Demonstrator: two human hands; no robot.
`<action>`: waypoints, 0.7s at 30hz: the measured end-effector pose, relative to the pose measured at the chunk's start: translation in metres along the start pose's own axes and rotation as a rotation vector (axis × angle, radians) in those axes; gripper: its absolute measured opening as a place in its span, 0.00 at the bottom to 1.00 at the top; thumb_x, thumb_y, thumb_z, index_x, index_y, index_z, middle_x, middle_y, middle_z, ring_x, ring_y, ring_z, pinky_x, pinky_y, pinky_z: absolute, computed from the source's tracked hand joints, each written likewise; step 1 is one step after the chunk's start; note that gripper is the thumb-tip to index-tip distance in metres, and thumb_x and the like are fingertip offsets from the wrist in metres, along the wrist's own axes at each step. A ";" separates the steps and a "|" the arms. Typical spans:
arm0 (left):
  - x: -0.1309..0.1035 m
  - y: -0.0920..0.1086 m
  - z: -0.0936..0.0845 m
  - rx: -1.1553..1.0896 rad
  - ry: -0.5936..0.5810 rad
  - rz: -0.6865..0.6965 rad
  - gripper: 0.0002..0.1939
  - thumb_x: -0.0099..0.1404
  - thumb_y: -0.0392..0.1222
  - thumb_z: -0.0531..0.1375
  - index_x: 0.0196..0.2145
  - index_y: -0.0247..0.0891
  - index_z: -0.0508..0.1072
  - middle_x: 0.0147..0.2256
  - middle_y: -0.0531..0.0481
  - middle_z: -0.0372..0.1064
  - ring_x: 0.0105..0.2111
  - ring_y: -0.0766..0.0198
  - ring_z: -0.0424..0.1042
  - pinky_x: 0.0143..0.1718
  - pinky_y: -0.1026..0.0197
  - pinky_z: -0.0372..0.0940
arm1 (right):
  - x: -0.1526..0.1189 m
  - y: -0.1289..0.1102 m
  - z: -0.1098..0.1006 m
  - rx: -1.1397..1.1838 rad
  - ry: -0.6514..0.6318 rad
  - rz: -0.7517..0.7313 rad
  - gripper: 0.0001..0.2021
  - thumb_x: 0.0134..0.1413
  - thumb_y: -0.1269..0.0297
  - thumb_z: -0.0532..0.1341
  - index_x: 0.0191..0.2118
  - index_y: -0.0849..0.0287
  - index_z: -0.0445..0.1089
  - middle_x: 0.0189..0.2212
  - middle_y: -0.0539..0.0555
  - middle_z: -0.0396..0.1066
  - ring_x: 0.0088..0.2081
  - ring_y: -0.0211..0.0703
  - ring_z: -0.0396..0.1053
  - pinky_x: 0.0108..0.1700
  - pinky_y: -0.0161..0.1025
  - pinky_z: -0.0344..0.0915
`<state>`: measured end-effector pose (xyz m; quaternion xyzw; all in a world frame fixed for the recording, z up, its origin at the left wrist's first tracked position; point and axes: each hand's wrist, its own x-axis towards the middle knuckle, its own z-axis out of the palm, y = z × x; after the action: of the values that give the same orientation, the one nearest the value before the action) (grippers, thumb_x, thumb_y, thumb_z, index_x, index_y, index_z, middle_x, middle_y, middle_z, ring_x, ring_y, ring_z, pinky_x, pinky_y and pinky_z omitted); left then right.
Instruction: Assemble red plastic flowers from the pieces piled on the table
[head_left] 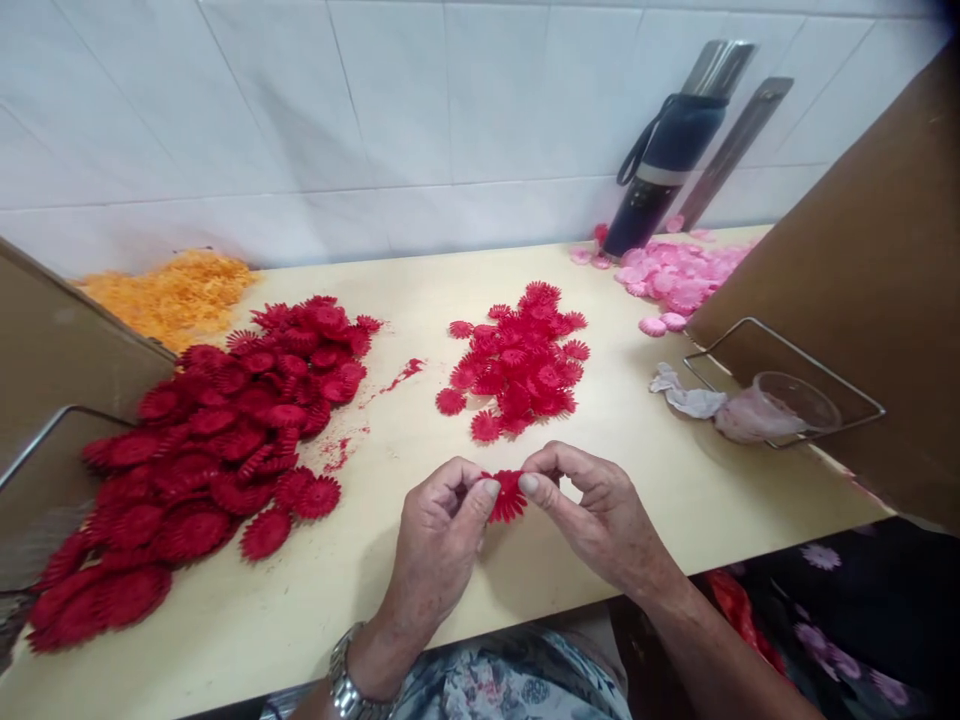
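Note:
Between my two hands is a red flower-shaped petal piece (pixel 508 500) with a fringed edge, held just above the table near its front edge. The thumb and fingers of my left hand (pixel 446 525) pinch its left side. On its right side, my right hand (pixel 600 515) pinches it the same way. Just beyond my hands lies a small loose pile of red petal pieces (pixel 517 365). A bigger heap of stacked red petal pieces (pixel 225 440) spreads over the left part of the table.
Orange petals (pixel 176 295) lie at the back left, pink petals (pixel 679 275) at the back right beside a dark blue flask (pixel 664 160). Brown boards (pixel 847 260) flank the table (pixel 405 290). A clear cup (pixel 795 400) sits in a wire holder on the right.

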<state>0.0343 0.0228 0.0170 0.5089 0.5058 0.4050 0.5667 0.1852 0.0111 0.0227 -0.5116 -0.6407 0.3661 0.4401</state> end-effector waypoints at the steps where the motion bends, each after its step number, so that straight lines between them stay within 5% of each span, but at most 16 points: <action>1: -0.001 0.000 0.000 0.014 0.010 0.021 0.11 0.58 0.44 0.56 0.21 0.37 0.63 0.16 0.59 0.55 0.15 0.73 0.52 0.16 0.68 0.48 | 0.000 -0.001 0.002 0.002 -0.009 0.004 0.07 0.55 0.67 0.56 0.27 0.61 0.66 0.22 0.49 0.65 0.25 0.34 0.62 0.29 0.32 0.59; 11: -0.002 -0.010 0.002 0.060 0.005 0.102 0.18 0.63 0.48 0.51 0.18 0.38 0.57 0.17 0.59 0.49 0.17 0.71 0.48 0.18 0.67 0.47 | -0.002 0.006 0.028 -0.116 0.077 -0.074 0.08 0.57 0.68 0.51 0.27 0.60 0.60 0.22 0.49 0.62 0.25 0.35 0.61 0.28 0.33 0.58; 17: -0.001 -0.006 -0.006 0.149 -0.015 0.115 0.14 0.61 0.45 0.53 0.20 0.38 0.61 0.17 0.57 0.55 0.18 0.71 0.54 0.19 0.67 0.51 | 0.001 0.008 0.018 0.199 -0.032 0.083 0.07 0.56 0.62 0.55 0.38 0.59 0.63 0.29 0.51 0.65 0.30 0.36 0.64 0.32 0.33 0.62; 21: -0.003 -0.005 -0.005 0.119 -0.071 0.101 0.13 0.62 0.46 0.52 0.23 0.37 0.63 0.16 0.57 0.56 0.16 0.71 0.53 0.17 0.67 0.50 | 0.002 0.014 0.017 0.295 -0.098 0.148 0.08 0.55 0.61 0.57 0.30 0.60 0.64 0.23 0.49 0.64 0.26 0.35 0.62 0.30 0.33 0.61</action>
<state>0.0282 0.0198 0.0126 0.5806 0.4823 0.3840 0.5318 0.1736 0.0152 0.0048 -0.4688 -0.5615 0.5121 0.4503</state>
